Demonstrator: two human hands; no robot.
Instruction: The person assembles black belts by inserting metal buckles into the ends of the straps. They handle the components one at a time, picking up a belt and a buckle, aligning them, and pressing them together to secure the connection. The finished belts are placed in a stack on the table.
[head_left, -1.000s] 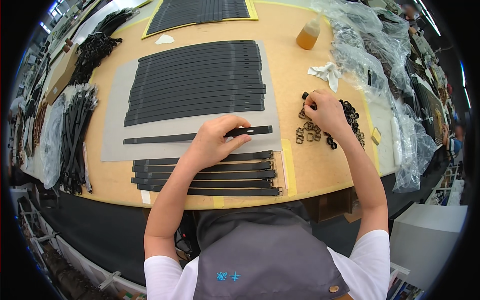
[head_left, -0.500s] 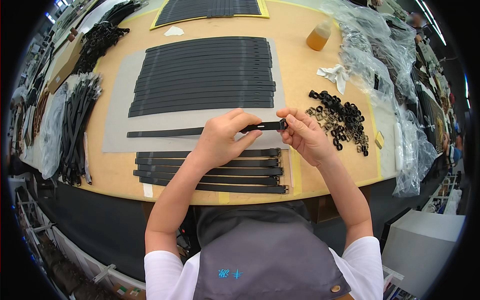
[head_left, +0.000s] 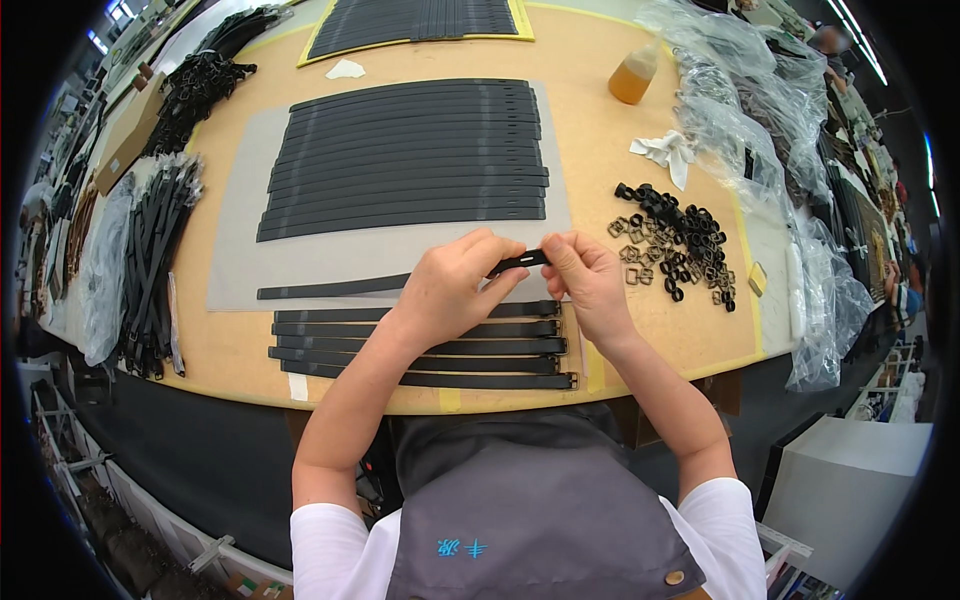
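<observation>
A black belt strap [head_left: 335,290] runs leftward from my hands over the grey sheet [head_left: 235,265], its far left end lying low. My left hand [head_left: 448,285] pinches it near the right end, where a small oblong slot shows between the hands. At the tip, my right hand [head_left: 588,285] is closed with thumb and fingers around the strap end. Those fingers cover the tip, so any small part there is hidden. Just below my hands, several black straps with buckles [head_left: 480,347] at their right ends lie side by side.
Many flat black straps [head_left: 405,165] lie in rows beyond my hands. To the right is a pile of black loops [head_left: 705,235] and metal buckles [head_left: 637,250]. Farther back stand an amber bottle [head_left: 633,75] and a white cloth [head_left: 665,155]. Strap bundles [head_left: 160,250] lie left.
My right hand has moved left, closer to my left hand, and now covers the strap end. The dark loop seen at the tip before is hidden by the fingers.
</observation>
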